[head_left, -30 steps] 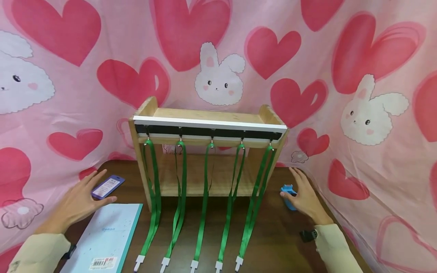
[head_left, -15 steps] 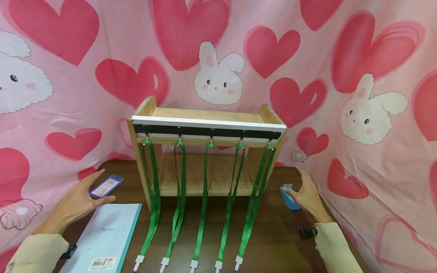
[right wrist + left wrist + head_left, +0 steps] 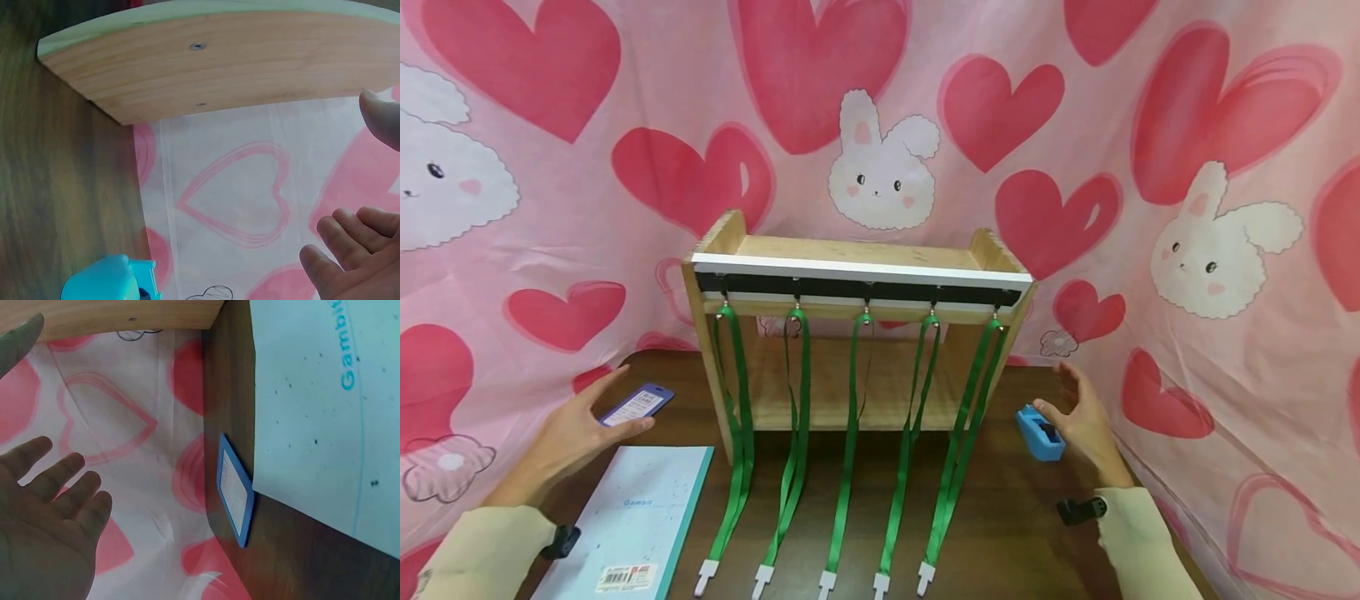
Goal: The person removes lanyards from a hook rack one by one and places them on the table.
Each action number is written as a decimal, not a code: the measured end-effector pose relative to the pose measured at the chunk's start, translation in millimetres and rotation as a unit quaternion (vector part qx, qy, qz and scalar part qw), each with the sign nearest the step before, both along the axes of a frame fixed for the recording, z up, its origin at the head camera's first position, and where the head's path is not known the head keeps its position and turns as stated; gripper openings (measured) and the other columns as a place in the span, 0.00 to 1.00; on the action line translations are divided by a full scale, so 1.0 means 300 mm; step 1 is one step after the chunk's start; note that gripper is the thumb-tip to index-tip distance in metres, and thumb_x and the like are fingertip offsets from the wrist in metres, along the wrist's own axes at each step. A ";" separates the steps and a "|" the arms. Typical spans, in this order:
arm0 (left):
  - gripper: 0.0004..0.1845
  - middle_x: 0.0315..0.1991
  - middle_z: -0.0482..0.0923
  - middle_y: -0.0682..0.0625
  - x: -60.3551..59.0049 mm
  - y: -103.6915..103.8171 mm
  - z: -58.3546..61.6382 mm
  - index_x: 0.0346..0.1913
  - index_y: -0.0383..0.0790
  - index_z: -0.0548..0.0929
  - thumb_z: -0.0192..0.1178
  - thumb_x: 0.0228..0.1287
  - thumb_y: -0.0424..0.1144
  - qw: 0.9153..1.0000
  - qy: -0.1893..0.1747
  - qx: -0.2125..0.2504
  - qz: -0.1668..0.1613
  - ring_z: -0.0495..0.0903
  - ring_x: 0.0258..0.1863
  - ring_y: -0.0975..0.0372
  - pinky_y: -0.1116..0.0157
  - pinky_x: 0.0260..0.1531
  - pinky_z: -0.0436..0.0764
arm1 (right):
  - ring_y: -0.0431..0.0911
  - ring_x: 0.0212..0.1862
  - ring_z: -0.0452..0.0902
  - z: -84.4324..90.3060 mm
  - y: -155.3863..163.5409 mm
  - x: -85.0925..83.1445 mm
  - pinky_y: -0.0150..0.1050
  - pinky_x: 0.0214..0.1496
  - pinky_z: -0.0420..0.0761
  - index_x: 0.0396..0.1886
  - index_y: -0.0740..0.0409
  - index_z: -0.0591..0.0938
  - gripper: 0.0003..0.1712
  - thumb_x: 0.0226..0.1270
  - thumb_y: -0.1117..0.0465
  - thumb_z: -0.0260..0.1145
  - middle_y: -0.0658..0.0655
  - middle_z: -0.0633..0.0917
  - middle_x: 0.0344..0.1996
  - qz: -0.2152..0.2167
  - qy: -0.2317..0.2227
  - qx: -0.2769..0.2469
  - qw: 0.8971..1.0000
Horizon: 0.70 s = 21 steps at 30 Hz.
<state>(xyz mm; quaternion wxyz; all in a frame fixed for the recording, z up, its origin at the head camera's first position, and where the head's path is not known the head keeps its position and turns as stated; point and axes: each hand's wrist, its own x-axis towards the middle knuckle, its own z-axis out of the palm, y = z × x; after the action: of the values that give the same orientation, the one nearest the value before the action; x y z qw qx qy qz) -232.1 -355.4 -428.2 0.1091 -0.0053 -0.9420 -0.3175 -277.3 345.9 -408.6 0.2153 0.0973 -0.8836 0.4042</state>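
Lifted since the earlier frame, right hand now hovers empty with fingers spread just beside blue stamp; left hand, likewise spread and empty, sits beside purple card holder on the table.

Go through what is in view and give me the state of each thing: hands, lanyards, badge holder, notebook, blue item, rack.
Left hand: open, raised, holds nothing.
Right hand: open, beside the blue item, not gripping it.
Badge holder: flat on the table, partly behind the left hand.
Notebook: closed, flat.
Blue item: on the table, not held.
Green lanyards: five, hanging from hooks, ends on the table.
Wooden rack: upright.
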 end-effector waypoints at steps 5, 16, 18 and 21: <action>0.58 0.76 0.54 0.25 0.002 0.006 0.013 0.82 0.44 0.47 0.69 0.57 0.60 1.000 -0.009 0.023 -0.001 0.55 0.69 0.27 0.20 0.53 0.63 | 0.67 0.71 0.67 0.007 -0.006 0.000 0.08 0.60 0.62 0.78 0.64 0.58 0.48 0.64 0.65 0.73 0.71 0.70 0.72 0.024 0.012 -0.041 0.999; 0.55 0.77 0.53 0.26 0.002 0.029 0.040 0.82 0.42 0.49 0.67 0.61 0.59 0.999 -0.020 0.044 -0.020 0.57 0.69 0.27 0.24 0.57 0.66 | 0.24 0.60 0.69 0.023 -0.012 0.010 0.12 0.61 0.70 0.75 0.68 0.60 0.40 0.67 0.70 0.67 0.42 0.74 0.61 0.059 0.033 -0.126 0.990; 0.54 0.76 0.53 0.25 0.001 0.035 0.042 0.82 0.41 0.50 0.67 0.62 0.58 0.998 -0.019 0.051 -0.026 0.57 0.69 0.26 0.24 0.57 0.67 | 0.24 0.60 0.71 0.026 -0.013 0.014 0.13 0.60 0.71 0.74 0.68 0.60 0.39 0.67 0.71 0.66 0.35 0.73 0.60 0.064 0.039 -0.132 0.988; 0.53 0.76 0.55 0.26 0.002 0.040 0.045 0.82 0.40 0.50 0.67 0.62 0.56 0.997 -0.013 0.064 -0.036 0.58 0.69 0.27 0.25 0.57 0.67 | 0.26 0.60 0.73 0.029 -0.015 0.018 0.13 0.60 0.72 0.74 0.67 0.62 0.37 0.68 0.72 0.65 0.32 0.74 0.58 0.069 0.047 -0.136 0.987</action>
<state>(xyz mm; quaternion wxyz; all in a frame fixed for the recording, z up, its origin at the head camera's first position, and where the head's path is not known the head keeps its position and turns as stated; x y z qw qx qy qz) -231.4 -343.3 -414.6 0.0854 -0.0281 -0.9204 -0.3805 -271.8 341.5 -399.9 0.2399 0.1465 -0.8002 0.5298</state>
